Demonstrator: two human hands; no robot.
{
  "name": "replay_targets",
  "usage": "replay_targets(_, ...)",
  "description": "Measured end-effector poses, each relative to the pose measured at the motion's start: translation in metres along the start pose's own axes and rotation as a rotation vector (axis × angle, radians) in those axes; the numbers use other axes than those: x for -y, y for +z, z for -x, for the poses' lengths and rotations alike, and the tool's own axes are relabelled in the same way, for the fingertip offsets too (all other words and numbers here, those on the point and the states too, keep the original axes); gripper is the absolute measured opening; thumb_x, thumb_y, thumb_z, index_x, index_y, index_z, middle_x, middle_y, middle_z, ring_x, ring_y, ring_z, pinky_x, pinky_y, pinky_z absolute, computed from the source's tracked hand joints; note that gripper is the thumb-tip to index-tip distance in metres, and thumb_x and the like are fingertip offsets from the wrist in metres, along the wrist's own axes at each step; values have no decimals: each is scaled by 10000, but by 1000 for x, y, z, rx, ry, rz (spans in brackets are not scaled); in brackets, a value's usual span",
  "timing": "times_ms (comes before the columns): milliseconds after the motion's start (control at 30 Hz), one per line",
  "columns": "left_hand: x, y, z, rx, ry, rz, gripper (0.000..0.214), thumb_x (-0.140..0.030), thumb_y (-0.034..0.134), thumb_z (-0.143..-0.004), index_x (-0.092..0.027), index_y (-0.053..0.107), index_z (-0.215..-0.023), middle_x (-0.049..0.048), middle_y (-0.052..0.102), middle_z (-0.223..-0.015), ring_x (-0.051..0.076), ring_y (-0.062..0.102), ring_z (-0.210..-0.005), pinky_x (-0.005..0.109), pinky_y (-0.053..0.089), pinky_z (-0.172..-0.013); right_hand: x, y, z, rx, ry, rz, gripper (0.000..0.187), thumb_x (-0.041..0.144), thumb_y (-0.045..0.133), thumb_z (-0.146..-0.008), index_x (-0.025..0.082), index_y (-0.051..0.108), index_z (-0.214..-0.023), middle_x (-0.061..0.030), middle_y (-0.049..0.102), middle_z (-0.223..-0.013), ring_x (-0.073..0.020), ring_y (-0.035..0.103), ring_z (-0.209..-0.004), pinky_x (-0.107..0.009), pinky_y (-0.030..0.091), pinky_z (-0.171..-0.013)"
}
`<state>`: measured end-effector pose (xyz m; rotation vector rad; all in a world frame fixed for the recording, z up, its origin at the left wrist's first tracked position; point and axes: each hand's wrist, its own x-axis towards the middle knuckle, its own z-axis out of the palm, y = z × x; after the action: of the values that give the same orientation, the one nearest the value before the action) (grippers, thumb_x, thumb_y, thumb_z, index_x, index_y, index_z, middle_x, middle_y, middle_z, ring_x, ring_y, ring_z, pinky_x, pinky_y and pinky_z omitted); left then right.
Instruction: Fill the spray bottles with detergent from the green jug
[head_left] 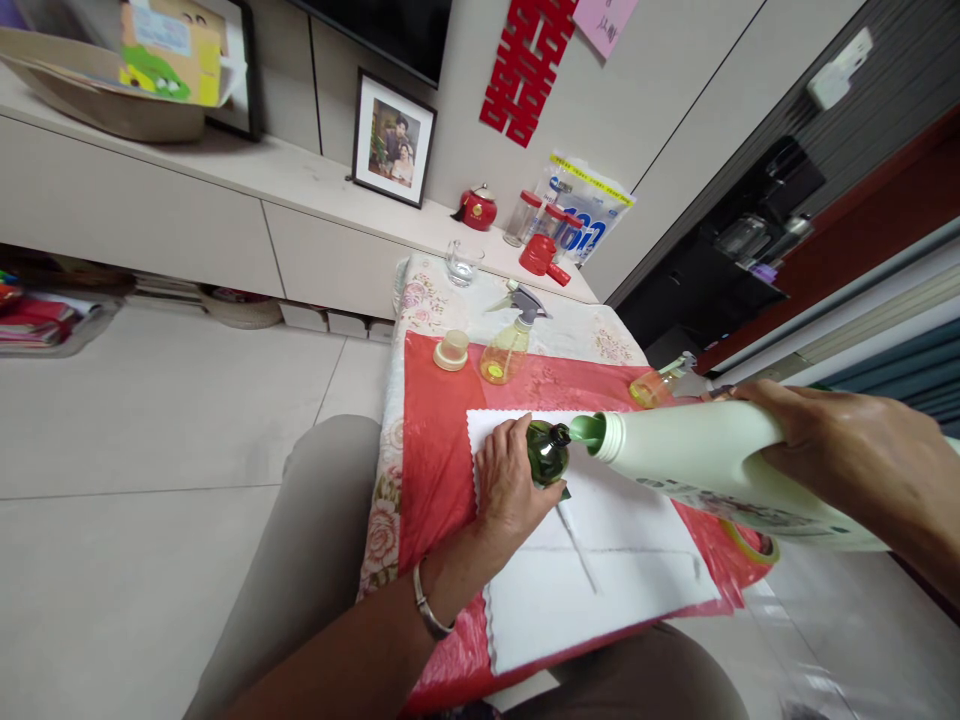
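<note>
My left hand (510, 490) wraps around a small dark green bottle (548, 455), steadying it upright over a white cloth (630, 570). With my right hand (847, 460) I grip a large pale green detergent jug (697, 440), tipped on its side. Its uncapped spout points left and sits close to the small bottle's mouth. Green liquid shows inside the spout; whether any runs into the bottle is hard to see. Below the bottle a thin white tube (579, 548) lies on the cloth. A yellowish spray bottle (507, 345) and a cream cap (451, 351) stand just behind.
Red plastic sheeting (442, 450) covers the flowered tablecloth (384, 530). A second spray bottle (660, 382) is behind the jug, and a roll of tape (750, 545) at the right edge. Farther back are a glass cup (463, 265), a red ladle-like scoop (540, 257) and lidded jars (522, 220).
</note>
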<state>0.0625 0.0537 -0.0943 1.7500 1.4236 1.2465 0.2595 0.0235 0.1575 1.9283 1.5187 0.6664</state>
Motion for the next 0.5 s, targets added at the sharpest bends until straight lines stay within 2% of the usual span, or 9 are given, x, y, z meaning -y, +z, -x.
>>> replay_targets(300,0,0,1,-2,-4,-4,907,-199,891,-606,-234,403,-1370,113,574,-1331,347,555,-1244,522,468,-1049,0,-2,1,4,2,3,459,277,496,-827,424,595,-1250,46,735,-1091,-266,710,-885,-316,443,-595)
replay_targets(500,-1,-1,1,-3,-4,3,897,-193,890,-607,-237,408,-1361,118,575,-1328,344,552,-1251,529,464,-1054,1,-3,2,-9,-7,-4,461,262,489,-825,402,617,-1244,25,744,-1065,-276,715,-866,-326,458,-595)
